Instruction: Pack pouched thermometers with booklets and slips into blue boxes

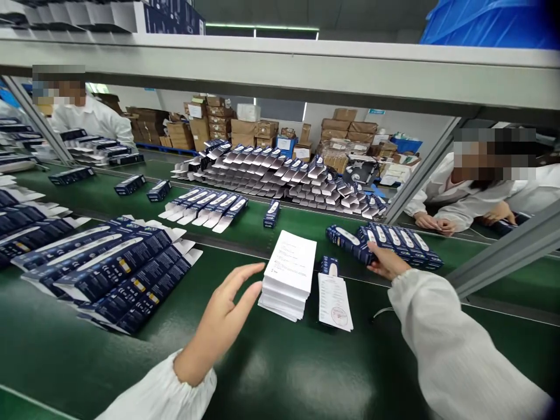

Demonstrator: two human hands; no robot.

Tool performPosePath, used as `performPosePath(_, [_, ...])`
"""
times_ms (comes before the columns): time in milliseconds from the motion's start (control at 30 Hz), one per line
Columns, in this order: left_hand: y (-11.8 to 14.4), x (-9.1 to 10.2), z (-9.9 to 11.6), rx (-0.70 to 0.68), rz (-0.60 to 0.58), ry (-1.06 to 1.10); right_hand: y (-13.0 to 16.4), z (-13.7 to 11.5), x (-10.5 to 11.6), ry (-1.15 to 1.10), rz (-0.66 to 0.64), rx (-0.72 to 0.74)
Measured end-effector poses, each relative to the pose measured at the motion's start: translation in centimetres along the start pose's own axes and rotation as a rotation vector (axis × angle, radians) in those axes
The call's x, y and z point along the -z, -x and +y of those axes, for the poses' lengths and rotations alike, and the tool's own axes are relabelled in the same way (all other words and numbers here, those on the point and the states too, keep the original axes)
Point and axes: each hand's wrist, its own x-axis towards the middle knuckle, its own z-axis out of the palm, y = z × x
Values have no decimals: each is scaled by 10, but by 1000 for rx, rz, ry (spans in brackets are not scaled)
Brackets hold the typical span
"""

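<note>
1. Just left of the leaflet stack (289,274), the left hand (221,318) hovers over the green bench (280,373), fingers stretched out and slightly apart, fingertips close to the stack's left edge; whether they touch it I cannot tell.
2. Right of the stack and a little farther back, the right hand (385,262) rests on the near end of a row of blue boxes (385,242). Its fingers curl onto the nearest box, but whether they truly clamp it I cannot tell.
3. Just right of the stack lies a single sheet (336,302) with a red stamp, flat on the bench.
4. Touching the far edge of that sheet, near the stack's right side, stands a small box (329,266).
5. Well left of the stack lies a fanned heap of flat cartons (109,268), blue with white flaps.
6. Beyond the stack, on the green belt (306,224), lies a lone box (272,213), and left of it a short row of open cartons (205,208).
7. Farther back from the stack sits a large pile of folded cartons (280,175).
8. Far right of the stack, a co-worker (476,186) in white leans on the far bench; another person (87,116) sits far left.
</note>
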Motion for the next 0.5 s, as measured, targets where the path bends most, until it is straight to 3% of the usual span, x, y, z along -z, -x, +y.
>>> performPosePath(100, [-3,-12,1,-153,4,-130,-17,16,-17,-65,-4,2])
performPosePath(233, [-25,-24,8,-328,7,-230,-17,13,-29,-101,-72,109])
performPosePath(367, [-73,-16,-5,-208,8,-250,-1,0,-25,-16,-234,200])
performPosePath(500, [-124,9,-39,-74,132,-285,6,-16,-16,82,-318,240])
